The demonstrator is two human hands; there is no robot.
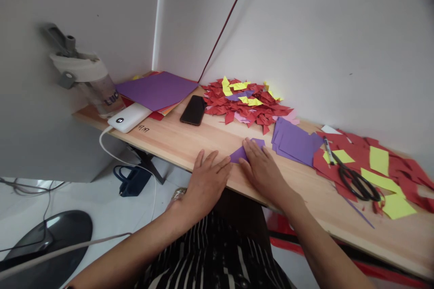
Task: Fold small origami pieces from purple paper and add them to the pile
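Both my hands lie flat on a small purple paper piece [240, 152] at the front of the wooden table [190, 137]. My left hand [206, 180] rests with fingers stretched out, its fingertips at the paper's left end. My right hand [262, 169] presses flat on the paper's right part, hiding most of it. Neither hand grips anything.
A stack of purple squares [294, 142] lies just right of my hands, a heap of folded red and yellow pieces [247, 101] behind. Black scissors [356, 180] and a pen [328, 150] rest on red and yellow scraps at right. A phone [194, 109], power bank [129, 117], purple sheets [158, 89] and a bottle [90, 82] stand at left.
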